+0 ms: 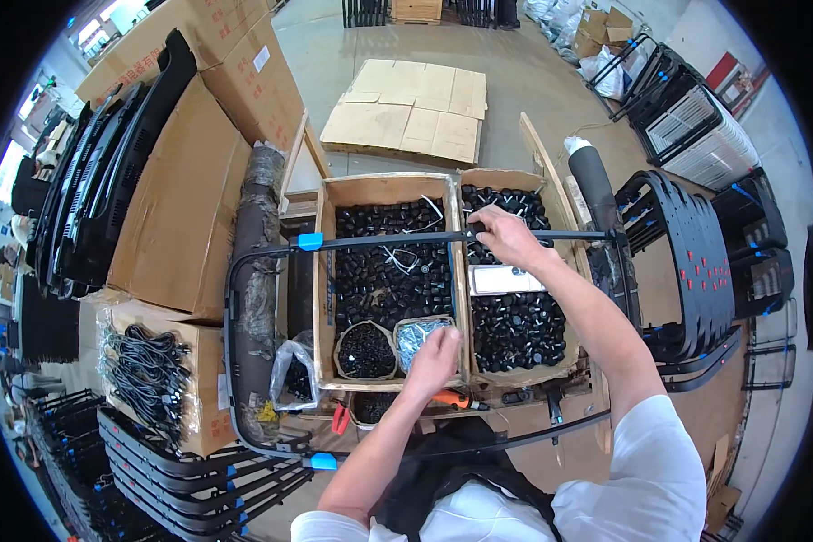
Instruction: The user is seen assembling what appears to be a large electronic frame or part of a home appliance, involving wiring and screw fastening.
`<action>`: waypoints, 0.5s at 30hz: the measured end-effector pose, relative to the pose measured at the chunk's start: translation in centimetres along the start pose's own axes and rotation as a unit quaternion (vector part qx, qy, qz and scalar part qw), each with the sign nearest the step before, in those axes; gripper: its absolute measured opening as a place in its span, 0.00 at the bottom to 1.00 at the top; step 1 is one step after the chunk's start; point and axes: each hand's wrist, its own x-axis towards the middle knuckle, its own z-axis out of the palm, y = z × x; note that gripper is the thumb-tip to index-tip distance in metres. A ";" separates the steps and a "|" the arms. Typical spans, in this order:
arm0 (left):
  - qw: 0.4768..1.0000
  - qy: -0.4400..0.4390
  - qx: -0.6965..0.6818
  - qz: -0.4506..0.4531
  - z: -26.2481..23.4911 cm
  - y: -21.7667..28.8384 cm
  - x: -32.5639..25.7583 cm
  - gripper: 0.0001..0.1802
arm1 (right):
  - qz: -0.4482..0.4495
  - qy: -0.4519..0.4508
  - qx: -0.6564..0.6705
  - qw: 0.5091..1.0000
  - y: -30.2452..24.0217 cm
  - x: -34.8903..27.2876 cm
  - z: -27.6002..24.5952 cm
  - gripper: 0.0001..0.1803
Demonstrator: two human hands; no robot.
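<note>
A black curved frame (379, 241) with blue clips lies across two open cardboard boxes. My right hand (506, 237) is closed on the frame's far bar above the right box (565, 271), which is full of small black caps. My left hand (434, 359) reaches into a small round tub of shiny metal screws (414, 332) at the near end of the left box (323, 271); its fingers curl down into the tub. Another small tub of black parts (364, 350) stands beside it.
Stacked black frames (696, 271) stand at my right, more lie at lower left (181, 470). Large cartons (185, 208) and black panels (99, 181) are at the left. Flat cardboard sheets (411, 113) lie on the floor ahead. An orange-handled tool (452, 399) lies near the left box.
</note>
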 end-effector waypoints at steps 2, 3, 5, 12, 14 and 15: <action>0.998 -0.027 0.038 0.030 -1.2 -1.5 -2.5 0.23 | -0.001 -0.006 -0.009 1.000 -0.3 1.1 0.8 0.18; 0.994 -0.026 0.076 0.077 -2.0 -2.0 -3.7 0.21 | -0.004 -0.011 -0.017 1.000 -0.7 1.6 0.8 0.18; 0.986 -0.030 0.108 0.124 -3.7 -2.8 -4.8 0.22 | 0.004 -0.034 -0.041 0.999 -1.2 2.2 0.6 0.18; 0.974 -0.156 0.142 0.081 -9.0 -1.1 -8.8 0.21 | 0.021 -0.067 -0.118 0.990 -3.7 3.3 0.0 0.15; 0.964 -0.116 0.166 0.171 -9.7 -2.3 -9.2 0.21 | 0.043 -0.068 -0.140 0.987 -4.1 3.7 0.2 0.16; 0.964 -0.120 0.166 0.172 -10.0 -2.1 -9.4 0.21 | 0.062 -0.068 -0.160 0.983 -4.0 3.8 0.3 0.16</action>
